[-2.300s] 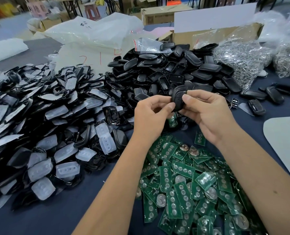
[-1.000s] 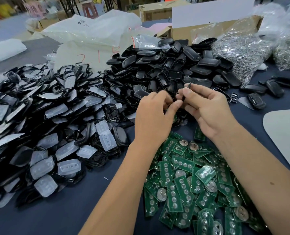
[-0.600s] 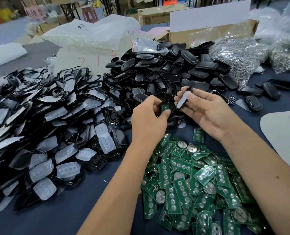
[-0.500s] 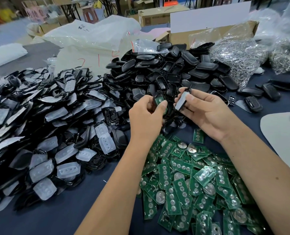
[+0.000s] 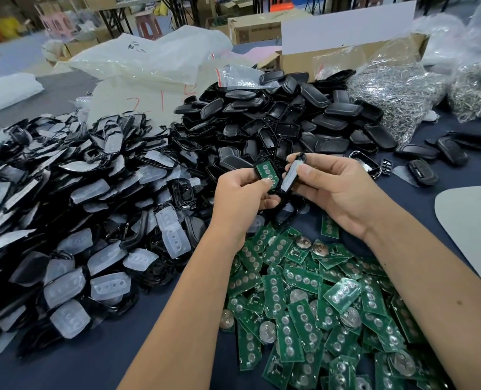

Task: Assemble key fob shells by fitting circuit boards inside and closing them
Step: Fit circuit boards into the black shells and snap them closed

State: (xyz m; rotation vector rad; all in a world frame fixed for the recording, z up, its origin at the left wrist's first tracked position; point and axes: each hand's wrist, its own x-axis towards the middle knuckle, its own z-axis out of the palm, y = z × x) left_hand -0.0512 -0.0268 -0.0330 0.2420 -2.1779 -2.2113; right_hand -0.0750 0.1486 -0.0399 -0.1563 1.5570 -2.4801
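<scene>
One head-worn camera, looking forward and down. It sits close over the table [image 5: 65, 370], wide-angle, far edge curving away

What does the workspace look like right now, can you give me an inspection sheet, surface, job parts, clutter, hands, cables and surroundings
Surface: dark blue table, largely covered by parts.
Job's things: green circuit boards heaped near; black shells piled behind; shell fronts with pale button pads on the left.
Clutter: clear plastic bags, bags of metal rings, cardboard box.
Grippers: left hand holds a shell half with board seated; right hand pinches the other shell half, apart from the first.
Cables: nothing seen.
Surroundings: cartons, stools and table legs beyond.
</scene>
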